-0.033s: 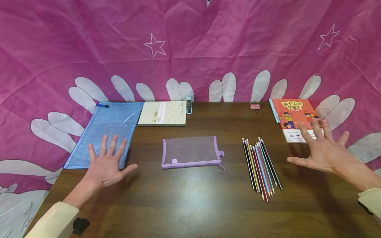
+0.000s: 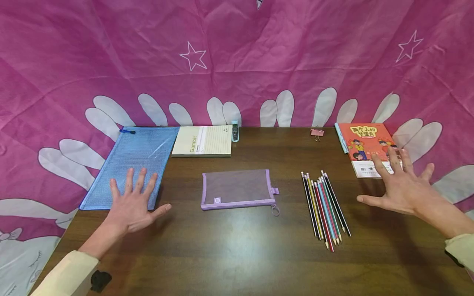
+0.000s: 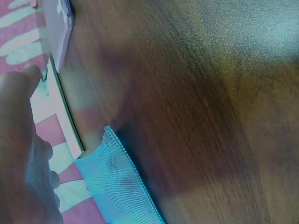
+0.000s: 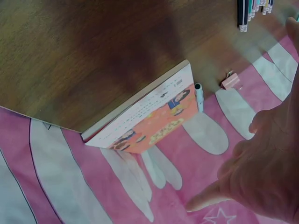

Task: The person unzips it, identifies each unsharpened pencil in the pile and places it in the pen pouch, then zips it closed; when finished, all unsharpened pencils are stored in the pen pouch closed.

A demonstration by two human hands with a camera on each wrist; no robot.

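My left hand hovers with fingers spread over the near end of a blue mesh zip pouch, holding nothing. My right hand is spread open just in front of an orange picture book, its fingertips over the book's near edge. Between the hands lie a purple mesh pencil case and several coloured pencils in a row. The left wrist view shows the blue pouch edge; in the right wrist view the book lies below my hand.
A lined notebook lies at the back beside the pouch, with a small teal stapler-like item next to it. A pink binder clip and a light blue pen lie near the book. A pink curtain hangs behind the dark wooden table.
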